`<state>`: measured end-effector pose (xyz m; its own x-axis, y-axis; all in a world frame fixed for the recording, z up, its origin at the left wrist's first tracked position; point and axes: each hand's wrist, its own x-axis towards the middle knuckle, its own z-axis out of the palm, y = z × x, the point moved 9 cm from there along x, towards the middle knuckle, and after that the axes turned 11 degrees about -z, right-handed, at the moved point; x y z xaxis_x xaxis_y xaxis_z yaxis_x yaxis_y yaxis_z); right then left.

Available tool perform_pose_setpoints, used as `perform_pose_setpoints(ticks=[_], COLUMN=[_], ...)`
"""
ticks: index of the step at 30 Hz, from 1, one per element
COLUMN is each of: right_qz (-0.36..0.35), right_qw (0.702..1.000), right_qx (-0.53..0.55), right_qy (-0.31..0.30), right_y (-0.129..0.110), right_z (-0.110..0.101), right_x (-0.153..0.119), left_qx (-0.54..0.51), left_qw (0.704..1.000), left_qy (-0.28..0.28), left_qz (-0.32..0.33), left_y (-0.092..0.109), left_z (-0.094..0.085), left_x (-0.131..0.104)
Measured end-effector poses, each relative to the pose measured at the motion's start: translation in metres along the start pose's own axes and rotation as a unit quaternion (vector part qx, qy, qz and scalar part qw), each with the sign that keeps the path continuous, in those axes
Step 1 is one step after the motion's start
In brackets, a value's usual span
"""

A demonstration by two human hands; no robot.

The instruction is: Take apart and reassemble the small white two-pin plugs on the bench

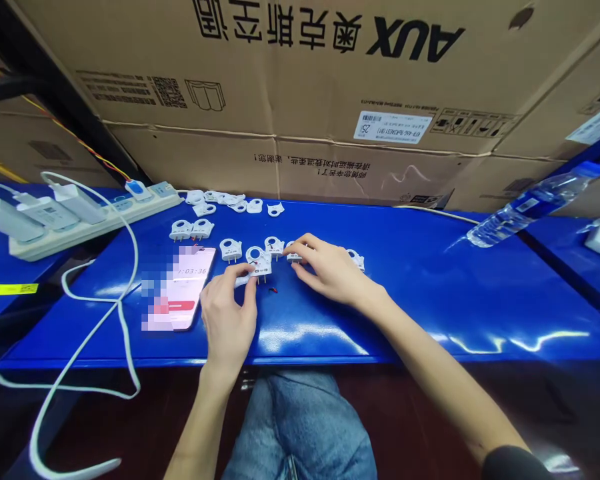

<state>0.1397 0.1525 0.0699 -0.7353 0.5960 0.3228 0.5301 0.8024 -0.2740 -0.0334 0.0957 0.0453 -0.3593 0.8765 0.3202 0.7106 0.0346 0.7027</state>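
Near the middle of the blue table (420, 287), my left hand (230, 317) pinches a white plug piece (258, 261) with a ring top and metal pins pointing down. My right hand (327, 267) has its thumb and fingers around another white plug piece (293, 252), partly hidden by the fingers. Between and behind the hands stand two similar pieces, one at the left (231, 249) and one at the centre (274, 246). Another (355, 259) shows behind my right hand. A tiny red and black part (273, 290) lies between the hands.
A phone (185, 293) lies left of my left hand. Farther left are a power strip (100, 223) with adapters and a looping white cable (126, 327). More white pieces (220, 200) sit at the back. A bottle (535, 203) lies at the right, before large cartons (305, 87).
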Motion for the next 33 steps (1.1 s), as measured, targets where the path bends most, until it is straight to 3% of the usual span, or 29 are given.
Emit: perform_pose_setpoints(ticks=[10,17,28,33], right_qz=[-0.040,-0.077,-0.094,-0.095], right_qw=[0.996,0.992,0.985,0.984], right_qx=[-0.056,-0.039,-0.048,-0.051], right_qy=[-0.062,-0.097,-0.135,-0.140], right_y=[-0.016,-0.028,-0.036,-0.036], right_z=[0.012,0.025,0.044,0.043], right_x=[0.002,0.003,0.001,0.000], left_qx=[0.177,0.264,0.323,0.300], left_qw=[0.984,0.964,0.946,0.954], left_qy=[0.008,-0.018,-0.033,-0.008], left_qz=[0.029,0.006,0.015,-0.008], left_y=[-0.002,0.004,0.009,0.006], left_z=[-0.004,0.009,0.027,0.015], left_x=[0.015,0.032,0.063,0.059])
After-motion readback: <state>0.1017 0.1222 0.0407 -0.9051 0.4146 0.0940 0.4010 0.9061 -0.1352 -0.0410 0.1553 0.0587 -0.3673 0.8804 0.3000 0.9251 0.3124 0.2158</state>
